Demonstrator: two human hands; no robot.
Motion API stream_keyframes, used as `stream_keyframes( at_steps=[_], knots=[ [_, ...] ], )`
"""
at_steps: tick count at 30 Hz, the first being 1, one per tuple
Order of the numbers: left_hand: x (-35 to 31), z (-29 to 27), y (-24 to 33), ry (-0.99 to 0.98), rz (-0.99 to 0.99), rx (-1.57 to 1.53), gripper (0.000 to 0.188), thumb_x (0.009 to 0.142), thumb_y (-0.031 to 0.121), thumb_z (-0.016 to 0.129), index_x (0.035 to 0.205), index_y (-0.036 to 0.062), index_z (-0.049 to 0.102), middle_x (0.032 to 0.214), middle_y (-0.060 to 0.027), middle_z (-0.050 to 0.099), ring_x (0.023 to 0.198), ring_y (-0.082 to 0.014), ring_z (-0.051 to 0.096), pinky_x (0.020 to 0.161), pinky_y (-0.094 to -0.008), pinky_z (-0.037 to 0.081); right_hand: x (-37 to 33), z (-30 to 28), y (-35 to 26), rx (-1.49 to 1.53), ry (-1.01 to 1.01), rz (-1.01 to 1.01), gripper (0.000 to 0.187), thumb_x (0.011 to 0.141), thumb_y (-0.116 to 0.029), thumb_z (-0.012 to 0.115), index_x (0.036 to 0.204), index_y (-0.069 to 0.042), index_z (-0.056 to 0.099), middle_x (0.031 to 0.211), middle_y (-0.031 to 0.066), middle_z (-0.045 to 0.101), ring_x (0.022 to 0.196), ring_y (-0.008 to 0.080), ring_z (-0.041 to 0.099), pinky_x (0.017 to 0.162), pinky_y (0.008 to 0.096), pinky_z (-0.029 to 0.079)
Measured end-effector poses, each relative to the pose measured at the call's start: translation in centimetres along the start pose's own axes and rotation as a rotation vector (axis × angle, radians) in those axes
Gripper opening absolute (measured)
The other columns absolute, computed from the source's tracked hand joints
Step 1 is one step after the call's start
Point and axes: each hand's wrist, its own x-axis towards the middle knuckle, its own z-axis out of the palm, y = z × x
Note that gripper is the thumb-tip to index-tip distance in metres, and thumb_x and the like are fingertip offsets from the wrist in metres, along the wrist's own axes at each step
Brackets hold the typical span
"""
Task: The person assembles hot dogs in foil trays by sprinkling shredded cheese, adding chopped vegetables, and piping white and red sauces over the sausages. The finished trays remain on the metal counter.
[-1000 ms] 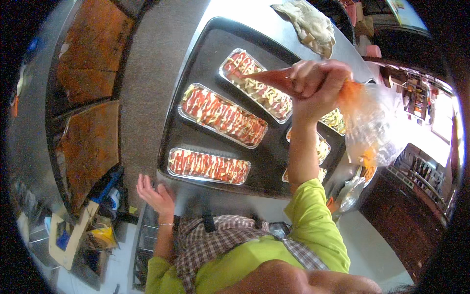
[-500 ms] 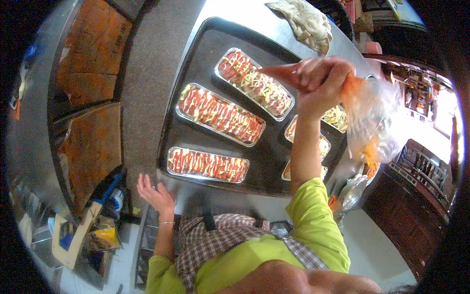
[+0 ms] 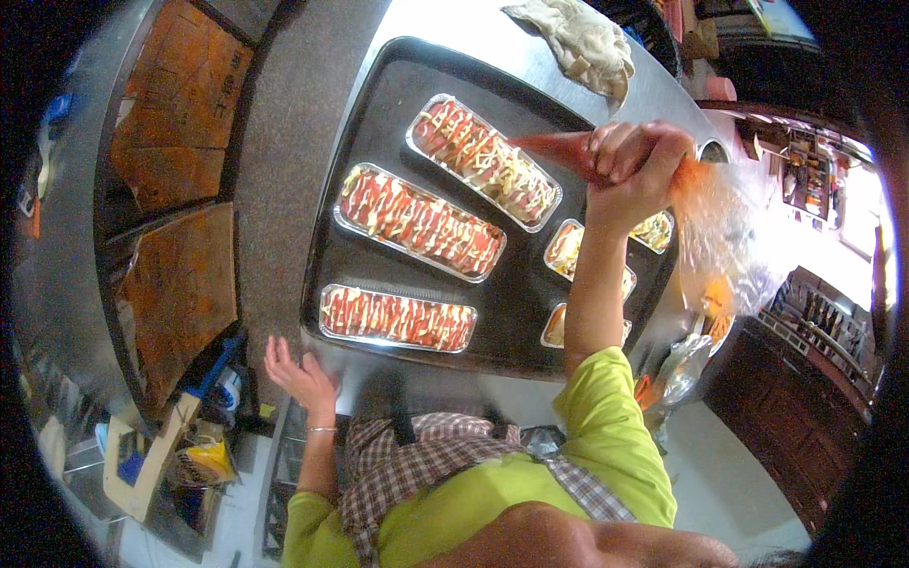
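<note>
In my right hand (image 3: 630, 170) is a clear piping bag (image 3: 559, 150) of red sauce, squeezed in the fist with its tip pointing left over the farthest foil tray (image 3: 488, 161). Loose, crumpled plastic of the bag hangs out behind the fist. That foil tray has red and pale sauce lines over pale shreds. Two more sauced foil trays, a middle one (image 3: 421, 222) and a near one (image 3: 398, 319), lie on the black baking tray (image 3: 379, 104). My left hand (image 3: 301, 374) holds nothing, fingers apart, beside the baking tray's near left corner.
Several smaller foil trays (image 3: 566, 248) sit partly hidden behind my right forearm. A crumpled cloth (image 3: 579, 43) lies on the steel table (image 3: 454, 24) at the back. Another plastic bag with orange contents (image 3: 684, 364) stands at the right. Brown cardboard (image 3: 180, 275) is at the left.
My right hand has shifted slightly right and nearer with the piping bag. More red lines show on the far half of the farthest foil tray. The left hand stays put.
</note>
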Motion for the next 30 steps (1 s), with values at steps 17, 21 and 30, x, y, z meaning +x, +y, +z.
stream_keyframes(
  at_steps=[17, 21, 30],
  knots=[
    [-0.2, 0.2, -0.3, -0.002, 0.000, 0.020, 0.043, 0.091, 0.027, 0.042, 0.125, -0.0003, 0.039, 0.131, -0.0189, 0.036, 0.121, -0.0343, 0.033, 0.101, -0.0457, 0.023, -1.7, -0.6, -1.7, 0.000, -0.138, 0.006, 0.031, 0.093, -0.036, 0.041, 0.083, -0.007, 0.047, 0.041, -0.0008, 0.030, 0.033, 0.0110, 0.030, 0.040, 0.0280, 0.035],
    [-0.1, 0.1, -0.1, 0.008, 0.009, 0.013, 0.043, 0.091, 0.026, 0.042, 0.125, 0.0000, 0.039, 0.131, -0.0187, 0.036, 0.122, -0.0342, 0.033, 0.101, -0.0456, 0.023, -0.1, -2.6, -0.8, -0.077, 0.048, 0.012, 0.029, 0.094, -0.033, 0.039, 0.084, -0.007, 0.047, 0.042, -0.0008, 0.028, 0.034, 0.0111, 0.030, 0.040, 0.0279, 0.035],
    [0.0, 0.0, 0.1, 0.004, 0.013, 0.005, 0.042, 0.090, 0.022, 0.043, 0.125, 0.0002, 0.039, 0.131, -0.0186, 0.036, 0.121, -0.0345, 0.033, 0.101, -0.0454, 0.023, -0.9, -2.9, -1.0, -0.053, 0.031, 0.008, 0.026, 0.095, -0.029, 0.040, 0.084, -0.006, 0.046, 0.043, -0.0005, 0.029, 0.035, 0.0111, 0.031, 0.039, 0.0279, 0.035]
  ],
)
